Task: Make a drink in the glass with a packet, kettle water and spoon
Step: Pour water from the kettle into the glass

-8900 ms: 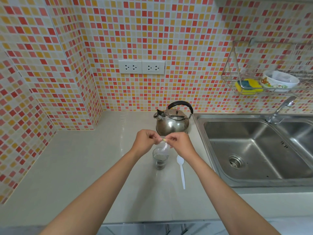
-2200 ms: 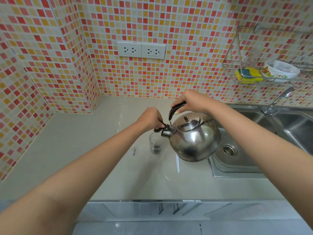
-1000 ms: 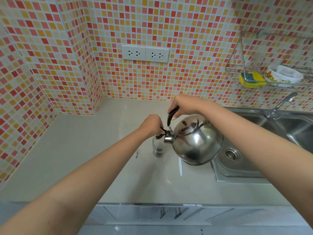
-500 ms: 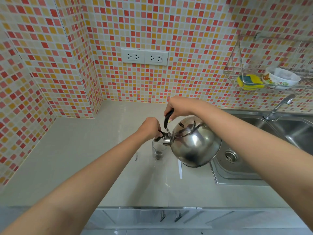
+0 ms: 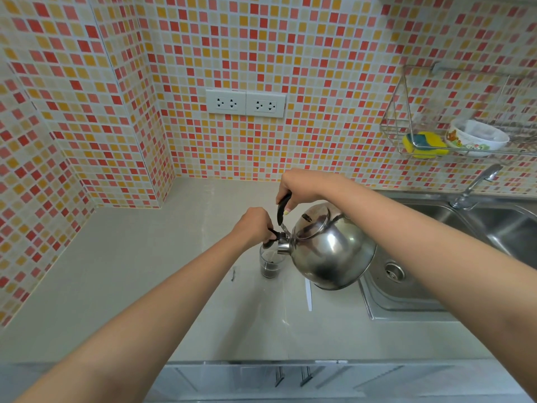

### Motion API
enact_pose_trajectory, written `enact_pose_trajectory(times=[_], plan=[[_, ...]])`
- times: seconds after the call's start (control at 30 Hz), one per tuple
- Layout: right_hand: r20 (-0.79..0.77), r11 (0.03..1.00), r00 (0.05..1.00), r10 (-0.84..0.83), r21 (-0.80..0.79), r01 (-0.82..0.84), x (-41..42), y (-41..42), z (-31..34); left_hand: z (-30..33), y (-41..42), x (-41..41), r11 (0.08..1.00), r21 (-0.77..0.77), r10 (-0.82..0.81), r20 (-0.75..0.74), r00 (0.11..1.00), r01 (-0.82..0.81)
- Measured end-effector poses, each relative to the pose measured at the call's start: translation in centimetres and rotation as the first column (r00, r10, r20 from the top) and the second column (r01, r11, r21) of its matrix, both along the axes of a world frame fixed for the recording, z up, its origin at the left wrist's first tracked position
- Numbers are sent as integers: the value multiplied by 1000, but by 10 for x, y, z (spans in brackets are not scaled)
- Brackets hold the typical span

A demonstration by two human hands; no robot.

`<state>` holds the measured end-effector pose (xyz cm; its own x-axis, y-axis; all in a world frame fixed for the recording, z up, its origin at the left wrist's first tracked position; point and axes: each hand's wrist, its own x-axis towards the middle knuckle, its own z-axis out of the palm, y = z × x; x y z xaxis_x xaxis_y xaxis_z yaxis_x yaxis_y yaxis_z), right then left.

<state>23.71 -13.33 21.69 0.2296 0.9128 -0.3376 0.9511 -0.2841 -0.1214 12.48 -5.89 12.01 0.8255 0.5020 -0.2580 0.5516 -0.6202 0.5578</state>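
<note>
I have the steel kettle [image 5: 331,251] lifted off the countertop [image 5: 145,271] and tipped toward nine o'clock, its spout directly over the mouth of the glass [image 5: 270,261]. My right hand [image 5: 300,184] is curled tight round the black handle at the kettle's twelve o'clock and carries its weight. My left hand [image 5: 255,225] sits at the kettle's nine o'clock, fingers pinching the small black cap at the spout tip, just above the glass rim. The glass stands upright on the countertop near the middle of my view, with a dark layer at its bottom; whether water is running into it I cannot tell. The white spoon [image 5: 308,295] lies flat at the glass's five o'clock, its upper part hidden under the kettle. A thin dark scrap [image 5: 233,274], possibly the packet, lies at the glass's nine o'clock. The sink [image 5: 412,298] lies at three o'clock from the kettle, and a wire rack [image 5: 406,132] holding a yellow sponge [image 5: 424,144] and a bowl [image 5: 476,138] hangs at two o'clock.
</note>
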Motion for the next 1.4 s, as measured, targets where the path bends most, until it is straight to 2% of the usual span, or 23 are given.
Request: enact_pose_trajectory(times=[1.4], plan=[[71, 998, 997, 24, -66, -19, -11, 6, 10, 2, -5, -4, 998, -51, 24, 42, 999, -22]])
